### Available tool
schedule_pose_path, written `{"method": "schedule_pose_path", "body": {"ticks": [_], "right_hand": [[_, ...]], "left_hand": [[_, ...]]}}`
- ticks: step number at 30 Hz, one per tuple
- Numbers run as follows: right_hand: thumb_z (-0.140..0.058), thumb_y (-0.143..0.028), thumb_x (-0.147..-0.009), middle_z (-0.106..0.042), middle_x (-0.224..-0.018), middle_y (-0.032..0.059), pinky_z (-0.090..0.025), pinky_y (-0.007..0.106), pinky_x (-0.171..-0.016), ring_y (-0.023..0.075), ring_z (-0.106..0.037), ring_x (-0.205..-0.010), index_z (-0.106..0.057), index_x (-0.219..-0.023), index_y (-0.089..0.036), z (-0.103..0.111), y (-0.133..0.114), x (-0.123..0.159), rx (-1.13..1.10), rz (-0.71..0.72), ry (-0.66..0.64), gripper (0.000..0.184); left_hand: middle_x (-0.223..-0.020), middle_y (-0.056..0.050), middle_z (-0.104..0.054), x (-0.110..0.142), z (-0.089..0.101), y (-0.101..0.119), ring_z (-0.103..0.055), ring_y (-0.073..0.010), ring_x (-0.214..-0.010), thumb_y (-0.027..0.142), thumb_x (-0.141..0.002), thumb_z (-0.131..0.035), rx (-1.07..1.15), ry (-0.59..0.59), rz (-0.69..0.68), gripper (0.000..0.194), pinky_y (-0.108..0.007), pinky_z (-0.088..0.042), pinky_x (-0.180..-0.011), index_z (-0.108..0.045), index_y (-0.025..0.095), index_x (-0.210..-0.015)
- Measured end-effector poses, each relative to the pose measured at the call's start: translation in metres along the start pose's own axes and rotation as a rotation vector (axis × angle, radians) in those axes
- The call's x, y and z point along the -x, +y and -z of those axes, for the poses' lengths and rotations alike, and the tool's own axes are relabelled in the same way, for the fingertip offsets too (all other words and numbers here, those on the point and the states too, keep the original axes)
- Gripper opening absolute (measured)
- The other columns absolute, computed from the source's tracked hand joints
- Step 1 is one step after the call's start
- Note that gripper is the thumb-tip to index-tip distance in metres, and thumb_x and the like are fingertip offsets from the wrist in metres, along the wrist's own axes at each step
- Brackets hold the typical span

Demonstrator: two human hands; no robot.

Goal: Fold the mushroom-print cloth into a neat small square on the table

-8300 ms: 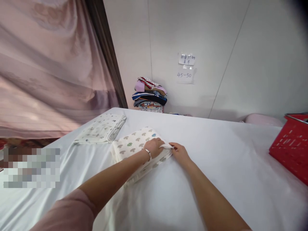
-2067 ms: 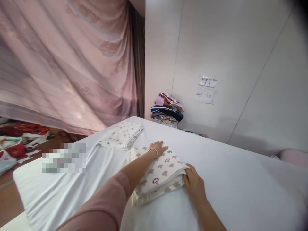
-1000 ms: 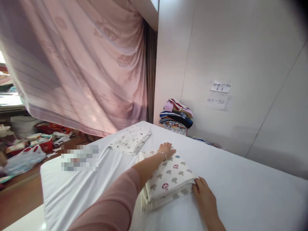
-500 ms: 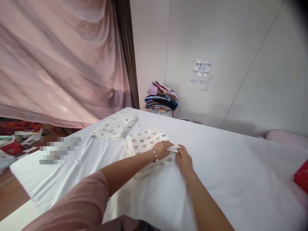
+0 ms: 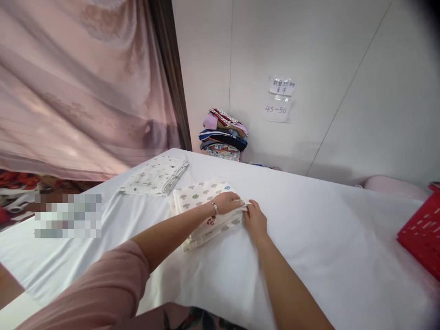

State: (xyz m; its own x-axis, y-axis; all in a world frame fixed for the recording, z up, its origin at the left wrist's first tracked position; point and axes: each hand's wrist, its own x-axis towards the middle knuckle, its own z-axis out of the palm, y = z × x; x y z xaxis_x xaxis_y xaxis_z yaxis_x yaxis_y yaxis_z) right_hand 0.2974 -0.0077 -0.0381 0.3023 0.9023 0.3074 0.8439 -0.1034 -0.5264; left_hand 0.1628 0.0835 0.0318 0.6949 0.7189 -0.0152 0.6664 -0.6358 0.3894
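Note:
A folded white cloth (image 5: 188, 196) printed with grey mushroom shapes and a few coloured ones lies in the middle of the table. My left hand (image 5: 227, 203), a bracelet at its wrist, rests over the cloth's top with its fingers closed on the right edge. At the right corner, my right hand (image 5: 256, 219) pinches the same edge between thumb and fingers. The two hands are close together, and my left forearm covers part of the cloth. Farther back on the left lies another folded white cloth (image 5: 154, 176) with small dark prints.
A white sheet (image 5: 309, 238) covers the table. A red plastic basket (image 5: 421, 229) stands at the right edge. Behind the table is a stack of folded fabrics (image 5: 225, 137) by the wall. A pink curtain (image 5: 85, 91) hangs at the left. A blurred patch (image 5: 68, 215) hides something there.
The raised, bunched edge of the cloth now lies flatter under my hands. A red print on the cloth has come into sight. The view has turned right, showing more of the basket.

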Motion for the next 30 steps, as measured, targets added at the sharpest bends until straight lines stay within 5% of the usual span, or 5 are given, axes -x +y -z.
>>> {"method": "schedule_pose_path", "body": {"ticks": [8,14,21,27,30], "right_hand": [[-0.039,-0.019,-0.083,-0.044,-0.132,0.0009,-0.044,0.025,-0.073,0.0138,-0.056,-0.094,-0.058,-0.091,-0.023,0.004,-0.001,0.001,0.012,0.058,0.012,0.021],[-0.04,-0.02,-0.082,-0.044,-0.131,-0.0016,-0.044,0.024,-0.068,0.0114,-0.057,-0.086,-0.058,-0.088,-0.023,0.01,-0.004,0.004,0.008,0.059,0.033,0.02],[-0.039,-0.019,-0.082,-0.047,-0.128,-0.0004,-0.043,0.023,-0.069,0.0108,-0.058,-0.083,-0.058,-0.089,-0.022,0.008,0.0,0.006,-0.022,0.071,0.046,0.02],[-0.041,-0.02,-0.081,-0.05,-0.125,-0.0007,-0.044,0.023,-0.071,0.012,-0.058,-0.088,-0.058,-0.092,-0.023,0.005,0.005,0.004,-0.074,0.093,0.055,0.02],[-0.041,-0.018,-0.081,-0.051,-0.124,-0.0002,-0.045,0.023,-0.07,0.012,-0.057,-0.087,-0.059,-0.091,-0.023,0.005,0.005,0.004,-0.064,0.112,0.076,0.02]], "left_hand": [[-0.144,-0.003,-0.029,-0.024,-0.007,-0.043,-0.021,-0.0219,-0.133,0.054,-0.084,-0.036,-0.223,0.08,0.036,0.053,-0.045,-0.017,-0.107,-0.038,0.028,-0.131],[-0.147,-0.001,-0.023,-0.024,-0.015,-0.053,-0.015,-0.0189,-0.135,0.056,-0.086,-0.027,-0.204,0.047,0.03,0.056,-0.045,-0.011,-0.109,-0.031,0.029,-0.135],[-0.145,-0.005,-0.028,-0.009,-0.007,-0.031,-0.022,-0.0222,-0.133,0.053,-0.085,-0.034,-0.151,0.057,0.037,0.055,-0.046,-0.016,-0.107,-0.036,0.025,-0.132],[-0.124,-0.007,-0.05,0.041,-0.014,0.007,-0.044,-0.0239,-0.115,0.046,-0.071,-0.061,-0.201,0.163,-0.219,0.057,-0.039,-0.032,-0.098,-0.045,0.023,-0.121],[-0.113,-0.007,-0.055,0.045,-0.015,0.01,-0.05,-0.0233,-0.106,0.03,-0.073,-0.057,-0.251,0.127,-0.122,0.043,-0.036,-0.039,-0.089,-0.049,0.022,-0.114]]}}
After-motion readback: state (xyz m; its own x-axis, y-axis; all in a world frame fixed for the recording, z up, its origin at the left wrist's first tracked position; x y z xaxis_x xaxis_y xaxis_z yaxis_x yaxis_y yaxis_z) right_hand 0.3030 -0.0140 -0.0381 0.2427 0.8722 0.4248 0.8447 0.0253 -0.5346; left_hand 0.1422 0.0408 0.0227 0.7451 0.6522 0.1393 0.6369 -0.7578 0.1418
